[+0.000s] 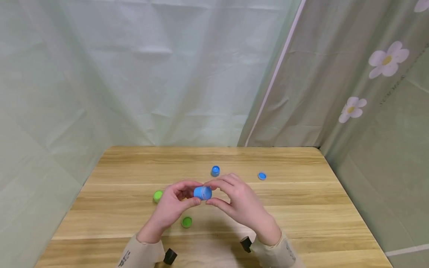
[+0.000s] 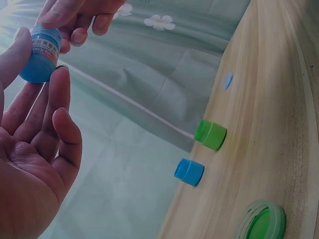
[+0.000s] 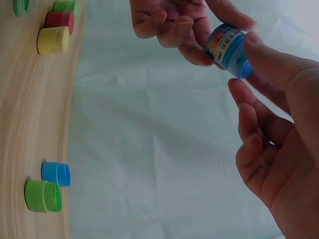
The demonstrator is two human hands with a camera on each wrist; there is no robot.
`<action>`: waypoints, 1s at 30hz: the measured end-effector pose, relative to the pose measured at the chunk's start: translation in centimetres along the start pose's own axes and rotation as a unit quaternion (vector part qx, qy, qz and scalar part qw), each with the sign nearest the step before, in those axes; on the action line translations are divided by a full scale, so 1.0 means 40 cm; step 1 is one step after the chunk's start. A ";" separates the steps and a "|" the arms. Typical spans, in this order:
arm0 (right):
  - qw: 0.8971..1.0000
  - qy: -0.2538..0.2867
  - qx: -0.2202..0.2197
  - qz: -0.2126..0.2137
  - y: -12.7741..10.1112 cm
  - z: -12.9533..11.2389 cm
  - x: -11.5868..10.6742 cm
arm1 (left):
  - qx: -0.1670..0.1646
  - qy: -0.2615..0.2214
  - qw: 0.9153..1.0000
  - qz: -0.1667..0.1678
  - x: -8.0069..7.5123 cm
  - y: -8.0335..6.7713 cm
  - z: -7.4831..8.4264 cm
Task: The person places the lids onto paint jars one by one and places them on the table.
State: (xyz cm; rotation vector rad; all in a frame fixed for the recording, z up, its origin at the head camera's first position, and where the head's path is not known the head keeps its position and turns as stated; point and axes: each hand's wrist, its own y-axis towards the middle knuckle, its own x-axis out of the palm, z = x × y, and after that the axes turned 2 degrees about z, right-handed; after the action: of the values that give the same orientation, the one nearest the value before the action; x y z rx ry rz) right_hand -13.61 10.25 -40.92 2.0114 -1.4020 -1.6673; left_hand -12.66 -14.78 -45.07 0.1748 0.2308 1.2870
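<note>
Both hands hold a small blue jar (image 1: pixel 202 192) with a printed label above the wooden table (image 1: pixel 301 208). My left hand (image 1: pixel 174 204) pinches its left end between thumb and fingertips. My right hand (image 1: pixel 234 199) pinches the right end the same way. The left wrist view has the blue jar (image 2: pixel 40 55) at the top left, between the left hand (image 2: pixel 35 149) and the right hand's fingers (image 2: pixel 75 15). Seen from the right wrist, the blue jar (image 3: pixel 229 47) lies between the right hand (image 3: pixel 269 149) and the left hand (image 3: pixel 174 22).
On the table lie a blue pot (image 1: pixel 215 171), a flat blue lid (image 1: pixel 262 176), a green pot (image 1: pixel 158 195) and a green lid (image 1: pixel 186 222). The right wrist view also shows a yellow pot (image 3: pixel 52 41) and a red pot (image 3: pixel 60 20). Pale curtains hang behind the table.
</note>
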 end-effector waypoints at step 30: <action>0.999 0.015 -0.033 0.026 0.007 -0.007 -0.008 | 0.008 -0.047 0.999 -0.020 0.008 0.000 -0.001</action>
State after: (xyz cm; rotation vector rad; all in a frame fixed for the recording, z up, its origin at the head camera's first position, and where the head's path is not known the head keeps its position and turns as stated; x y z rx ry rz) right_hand -13.52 10.21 -40.43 1.9392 -1.3584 -1.6321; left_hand -12.58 -14.47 -45.15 0.2428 0.1647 1.2347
